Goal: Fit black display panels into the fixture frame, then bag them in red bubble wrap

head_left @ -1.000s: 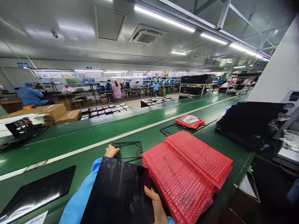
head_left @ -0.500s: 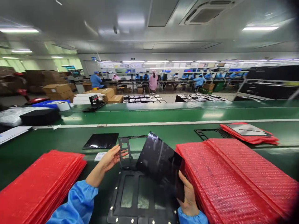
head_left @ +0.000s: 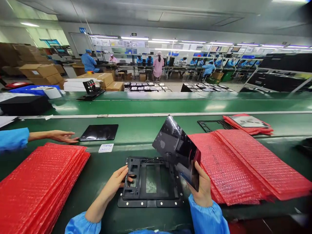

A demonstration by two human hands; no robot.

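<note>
My left hand point(head_left: 116, 182) grips the left edge of a thin black frame point(head_left: 131, 191) with cut-out windows. That frame lies over a black fixture point(head_left: 148, 204) dotted with pale round spots along its border. In my right hand point(head_left: 203, 185) is a glossy black screen panel point(head_left: 176, 146), tilted above the fixture's right side, with the fingers around its lower right edge. A second black panel point(head_left: 99, 132) lies flat on the green bench, and a co-worker's hand point(head_left: 60, 136) reaches its left corner. A small handwritten label point(head_left: 106, 148) lies in front of that panel.
Stacks of red bubble-wrap bags stand at left point(head_left: 46, 175) and right point(head_left: 243, 165). Behind the right stack lie another black frame point(head_left: 212, 125) and a grey panel point(head_left: 250, 121) on red bags. A black stand point(head_left: 91, 91) is across the bench point(head_left: 146, 107). People work far behind.
My left hand has lowered the frame onto the fixture. The screen panel in my right hand has moved slightly right. A co-worker's hand has come in from the left, and my view has tilted down.
</note>
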